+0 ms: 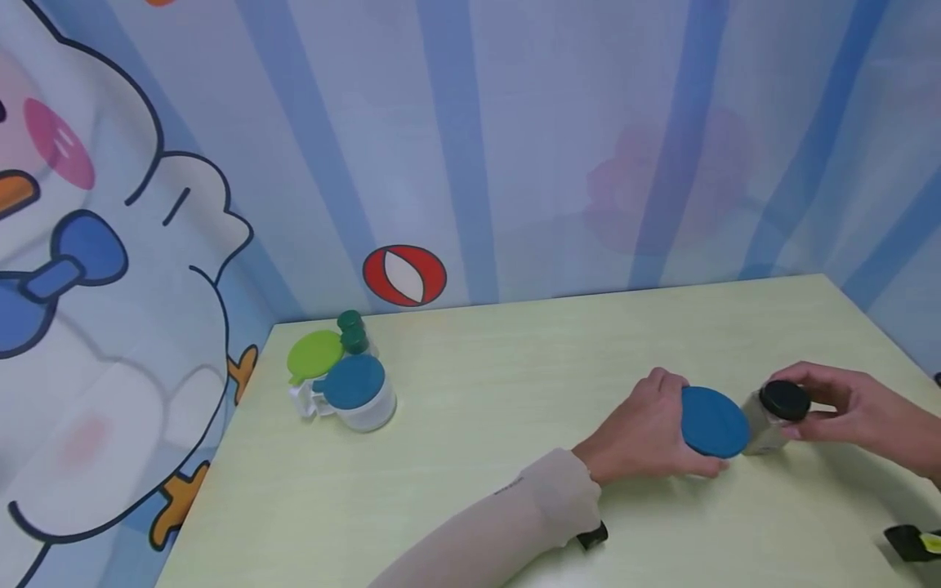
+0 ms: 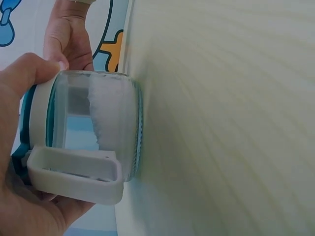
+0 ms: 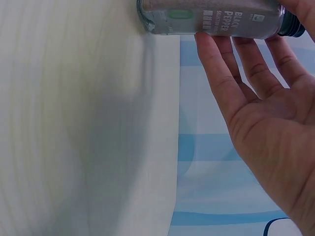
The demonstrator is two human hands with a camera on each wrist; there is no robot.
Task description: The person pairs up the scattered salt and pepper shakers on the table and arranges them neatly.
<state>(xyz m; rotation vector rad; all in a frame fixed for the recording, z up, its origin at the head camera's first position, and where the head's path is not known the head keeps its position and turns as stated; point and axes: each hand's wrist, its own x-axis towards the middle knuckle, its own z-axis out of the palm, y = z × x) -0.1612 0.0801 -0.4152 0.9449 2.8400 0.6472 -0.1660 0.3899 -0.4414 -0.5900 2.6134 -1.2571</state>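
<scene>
My left hand grips a glass seasoning jar with a blue lid round its upper part. White grains show inside the jar, and its white handle points away from the palm. Just to the right, my right hand holds a black pepper bottle by its black cap, thumb on one side and fingers on the other. The pepper bottle is clear glass with a brown-grey filling and stands close beside the blue-lidded jar. Both bases are at the tabletop.
At the table's far left stand another blue-lidded jar, a jar with a light green lid and two dark green-capped bottles. A black strap piece lies at the right. A printed curtain hangs behind the table.
</scene>
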